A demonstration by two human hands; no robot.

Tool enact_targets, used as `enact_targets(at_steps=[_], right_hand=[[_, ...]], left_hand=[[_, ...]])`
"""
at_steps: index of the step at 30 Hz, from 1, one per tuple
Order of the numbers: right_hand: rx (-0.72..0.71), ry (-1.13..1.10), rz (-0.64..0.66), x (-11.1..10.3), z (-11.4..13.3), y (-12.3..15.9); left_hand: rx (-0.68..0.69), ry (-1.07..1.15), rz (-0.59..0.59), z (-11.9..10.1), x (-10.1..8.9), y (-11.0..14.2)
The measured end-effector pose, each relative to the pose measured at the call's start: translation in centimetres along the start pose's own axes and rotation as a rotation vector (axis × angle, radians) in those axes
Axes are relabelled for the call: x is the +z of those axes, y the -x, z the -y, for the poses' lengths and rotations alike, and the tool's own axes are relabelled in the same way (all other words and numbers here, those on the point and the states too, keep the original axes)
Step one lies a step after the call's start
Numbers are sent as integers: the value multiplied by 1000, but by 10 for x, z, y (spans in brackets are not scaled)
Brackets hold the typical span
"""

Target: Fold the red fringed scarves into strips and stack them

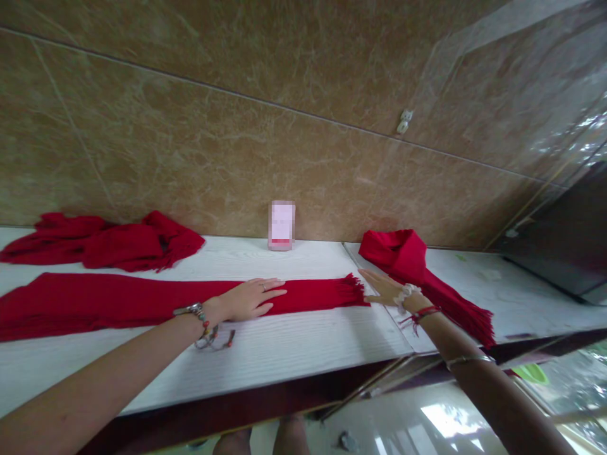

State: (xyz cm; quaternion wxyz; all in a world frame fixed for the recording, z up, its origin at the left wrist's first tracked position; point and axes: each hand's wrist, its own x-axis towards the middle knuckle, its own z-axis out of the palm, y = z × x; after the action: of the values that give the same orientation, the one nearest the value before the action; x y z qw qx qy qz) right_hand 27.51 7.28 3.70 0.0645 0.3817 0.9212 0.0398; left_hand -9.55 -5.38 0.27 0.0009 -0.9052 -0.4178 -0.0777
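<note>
A long red scarf [142, 297] lies flattened in a strip along the white tabletop, its left part running out of view. My left hand [249, 299] rests flat on top of it, fingers stretched toward the right. Just past the scarf's fringed right end is my right hand [383, 289], its fingers extended and close to the tassels; whether they touch cannot be made out. Another red scarf [396, 253], looped over at one end, lies beside and partly behind my right wrist. Both hands hold nothing.
A crumpled heap of red fabric [128, 243] sits against the marbled wall at left. A pale phone-like rectangle [281, 224], blurred out, leans on the wall. A dark appliance [564, 240] stands at far right. The white table [303, 354] has a dark front edge.
</note>
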Motion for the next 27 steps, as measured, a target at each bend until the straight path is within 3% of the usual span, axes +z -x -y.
enact_targets(at_steps=[2, 5, 8, 11, 14, 17, 24, 27], right_hand=[[-69, -50, -65, -13, 22, -11], [-188, -149, -195, -20, 79, -39], [-216, -164, -226, -6, 132, -66], [-222, -155, -227, 16, 153, -78], [-258, -149, -260, 29, 147, -80], [-295, -155, -292, 34, 131, -78], [-286, -127, -311, 49, 91, -59], [-283, -77, -318, 49, 83, -51]], left_hand=[[2, 6, 3, -2, 0, -1], [-12, 19, 8, -4, -3, -4], [-91, 29, 16, -1, -6, 3], [-203, 13, 56, 9, -8, 24], [-269, -29, 75, 17, -11, 48], [-296, -50, 82, 15, -11, 55], [-268, -22, 74, -12, -5, 19], [-245, 0, 109, -16, -10, 19]])
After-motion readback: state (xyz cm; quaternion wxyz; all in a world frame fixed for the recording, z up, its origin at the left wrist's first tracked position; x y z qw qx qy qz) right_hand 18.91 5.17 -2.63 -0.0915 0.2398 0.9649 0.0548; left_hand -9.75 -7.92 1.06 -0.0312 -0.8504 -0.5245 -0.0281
